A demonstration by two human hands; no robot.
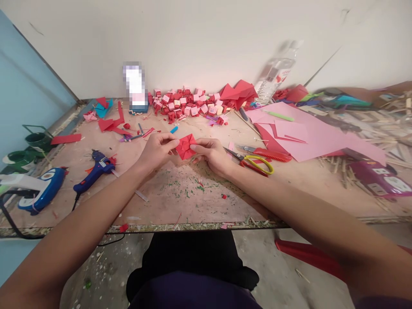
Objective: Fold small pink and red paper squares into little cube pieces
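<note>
A small red piece of folded origami paper [186,146], creased toward its middle, is held up above the wooden tabletop between my two hands. Its left corner is pinched by the thumb and fingers of my left hand [157,148]. My right hand [212,154] grips the opposite side, with the thumb on top of the folds and the fingers curled beneath. Just right of my right hand lie scissors with yellow handles [257,164] and a red-handled cutter knife [270,154]. A short blue stick [174,129] rests behind the paper.
Many small pink and red paper cubes [186,103] pile up against the wall near a phone [135,86]. A clear bottle [277,73] leans behind pink paper sheets [315,133]. A blue glue gun [93,171] and a blue-and-white device [45,189] lie at left.
</note>
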